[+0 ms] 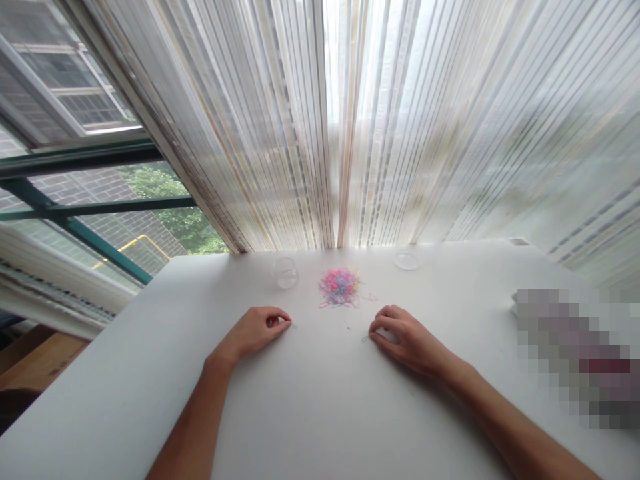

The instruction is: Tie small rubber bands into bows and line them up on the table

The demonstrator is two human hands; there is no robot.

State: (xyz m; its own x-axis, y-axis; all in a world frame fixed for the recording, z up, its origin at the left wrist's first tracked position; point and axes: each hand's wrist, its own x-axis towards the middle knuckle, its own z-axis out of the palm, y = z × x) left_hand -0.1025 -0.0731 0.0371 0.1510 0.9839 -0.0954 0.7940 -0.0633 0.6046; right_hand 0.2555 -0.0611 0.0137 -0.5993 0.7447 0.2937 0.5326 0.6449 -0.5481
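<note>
A loose pile of small rubber bands (340,287), mostly pink with blue, purple and yellow, lies on the white table. My left hand (257,330) rests left of the pile, thumb and forefinger pinched. A tiny pale bluish band (294,325) shows at those fingertips, too faint to make out fully. To the right, my right hand (403,337) is closed in a pinch on a thin pale grey-blue rubber band (365,339), whose loop sticks out past the fingertips. Between both hands lies a tiny dark speck (349,327).
Behind my left hand stands a clear round container (287,274). A clear round lid (407,261) lies at the back right. A blurred-out object (575,353) covers the right side of the table (300,413). Striped curtains (280,133) hang along the back edge.
</note>
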